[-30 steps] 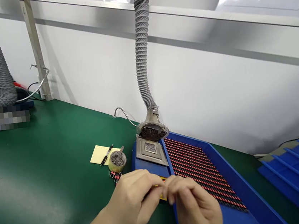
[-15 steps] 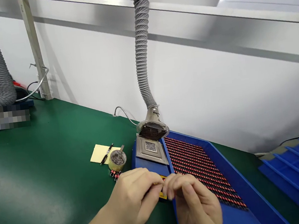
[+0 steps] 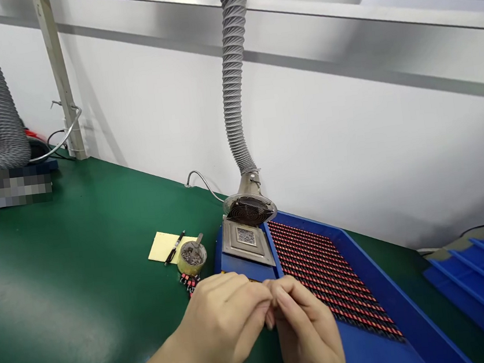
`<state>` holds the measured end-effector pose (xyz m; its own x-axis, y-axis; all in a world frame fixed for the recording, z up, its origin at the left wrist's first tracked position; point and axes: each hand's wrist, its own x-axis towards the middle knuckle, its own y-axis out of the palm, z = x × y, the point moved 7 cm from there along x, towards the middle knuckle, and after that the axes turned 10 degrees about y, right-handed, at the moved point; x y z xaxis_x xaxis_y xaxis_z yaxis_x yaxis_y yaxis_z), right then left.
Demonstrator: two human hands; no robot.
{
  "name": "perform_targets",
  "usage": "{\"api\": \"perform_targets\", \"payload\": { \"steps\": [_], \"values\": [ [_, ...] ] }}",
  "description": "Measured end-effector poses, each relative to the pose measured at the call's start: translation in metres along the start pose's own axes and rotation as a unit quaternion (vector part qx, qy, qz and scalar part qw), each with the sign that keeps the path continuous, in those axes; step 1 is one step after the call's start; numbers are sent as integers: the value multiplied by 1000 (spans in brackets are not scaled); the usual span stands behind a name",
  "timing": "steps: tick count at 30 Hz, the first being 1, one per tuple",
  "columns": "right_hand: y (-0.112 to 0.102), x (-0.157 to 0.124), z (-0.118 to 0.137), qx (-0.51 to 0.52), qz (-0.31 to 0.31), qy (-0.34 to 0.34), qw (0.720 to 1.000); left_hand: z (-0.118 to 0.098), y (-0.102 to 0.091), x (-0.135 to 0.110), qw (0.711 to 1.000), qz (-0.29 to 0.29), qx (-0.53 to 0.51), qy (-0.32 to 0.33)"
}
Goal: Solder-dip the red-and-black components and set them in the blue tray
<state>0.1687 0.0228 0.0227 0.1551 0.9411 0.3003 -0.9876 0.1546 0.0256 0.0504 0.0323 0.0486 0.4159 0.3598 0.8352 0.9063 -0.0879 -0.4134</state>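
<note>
A careless knock from the right hand (image 3: 309, 331), close by the blue tray (image 3: 407, 305), could have skewed the red-and-black pieces (image 3: 329, 276) lying inside in tight, even rows. Its fingertips met those of the left hand (image 3: 223, 323), both pinching; whatever they gripped, if anything, was hidden.

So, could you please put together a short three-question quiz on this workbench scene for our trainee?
1. How are the left hand and right hand placed? A: fingertips close together; B: spread far apart; C: crossed at the wrists.
2. True or false: the black pen lies on the yellow paper.
3. Fill in: the red-and-black parts lie in rows in a ____ tray.
Key: 1. A; 2. True; 3. blue.
</note>
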Motion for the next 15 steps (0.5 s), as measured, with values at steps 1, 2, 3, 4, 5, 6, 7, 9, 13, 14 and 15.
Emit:
{"api": "perform_targets", "payload": {
  "steps": [1, 2, 3, 4, 5, 6, 7, 9, 13, 14, 15],
  "values": [
    [3, 1, -3, 41, 26, 25, 999, 1, 0, 0, 1000, -1, -9, -6],
    [4, 2, -3, 75, 45, 28, 996, 3, -1, 0, 999, -1, -32, -28],
    [4, 3, 0, 93, 54, 11, 994, 6, -2, -1, 996, -2, -63, -60],
    [2, 3, 4, 89, 50, -21, 995, 9, -2, -2, 991, -1, -93, -95],
    [0, 2, 9, 64, 35, -54, 996, 12, -3, -3, 985, 0, -116, -128],
    [-3, 1, 12, 26, 18, -83, 996, 14, -3, -4, 979, 2, -133, -157],
    [-4, -1, 15, -17, 4, -109, 994, 16, -3, -5, 974, 7, -141, -176],
    [-5, -6, 19, -88, -23, -152, 984, 17, -2, -5, 973, 14, -140, -183],
    [-6, -8, 14, -96, -54, -125, 986, 3, -3, 0, 999, 0, -27, -44],
    [-5, -5, 7, -65, -36, -73, 995, -2, -3, 1, 1000, -9, 13, -1],
    [-2, -2, 1, -24, -9, -20, 999, -6, -4, 2, 999, -18, 39, 29]
  ]
}}
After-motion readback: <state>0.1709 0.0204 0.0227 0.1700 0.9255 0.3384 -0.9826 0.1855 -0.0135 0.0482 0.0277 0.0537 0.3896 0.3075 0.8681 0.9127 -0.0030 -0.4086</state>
